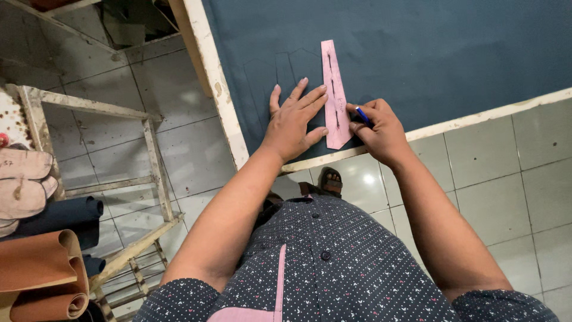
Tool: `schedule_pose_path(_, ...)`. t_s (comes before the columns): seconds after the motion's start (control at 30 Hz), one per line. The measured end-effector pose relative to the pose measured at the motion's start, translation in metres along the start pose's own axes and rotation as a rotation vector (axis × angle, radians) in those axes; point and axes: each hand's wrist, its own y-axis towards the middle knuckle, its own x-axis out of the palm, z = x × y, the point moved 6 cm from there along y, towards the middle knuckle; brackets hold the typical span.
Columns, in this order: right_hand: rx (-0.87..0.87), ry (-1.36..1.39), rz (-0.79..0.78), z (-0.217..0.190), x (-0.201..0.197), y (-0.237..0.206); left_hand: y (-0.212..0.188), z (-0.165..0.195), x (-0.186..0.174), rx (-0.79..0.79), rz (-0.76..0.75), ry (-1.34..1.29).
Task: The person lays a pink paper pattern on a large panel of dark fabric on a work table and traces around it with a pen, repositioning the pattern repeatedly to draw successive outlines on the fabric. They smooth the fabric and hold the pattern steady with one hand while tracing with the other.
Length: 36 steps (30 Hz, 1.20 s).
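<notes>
The pink paper pattern (335,95) is pressed flat on the dark blue material (429,53) by the spread left hand (295,122), while a blue pen (362,115), pinched in the right hand (381,132), is traced at its 3 o'clock edge, so steady holding is needed next.

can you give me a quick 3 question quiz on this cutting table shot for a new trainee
1. True or false: the left hand lies flat, pressing the pink template onto the dark blue material.
2. What does the right hand hold? A) scissors B) a blue pen C) a ruler
3. On which side of the template, as the wearer sees it, are traced outlines already visible on the material?

Key
1. True; its fingers rest on the template's left edge.
2. B, the blue pen, its tip at the template's right edge.
3. The left side, where faint traced outlines show above the left hand.
</notes>
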Motion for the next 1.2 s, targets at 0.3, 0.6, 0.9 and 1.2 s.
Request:
schedule_pose_path(0.3,0.003,0.024,-0.015,-0.0042,-0.0029,0.0003,0.0016,0.0017,-0.0011,-0.012,-0.011,-0.01)
schedule_pose_path(0.6,0.002,0.005,-0.023,-0.0028,-0.0024,-0.0001,0.0018,0.0021,-0.0027,-0.015,-0.012,-0.023)
schedule_pose_path(0.9,-0.003,0.009,-0.003,-0.0024,-0.0024,-0.0007,0.0001,0.0047,-0.005,0.017,-0.001,-0.013)
schedule_pose_path(1.2,0.029,-0.013,-0.02,0.0001,-0.0005,-0.0011,0.0002,0.0047,-0.0043,0.018,-0.016,-0.005)
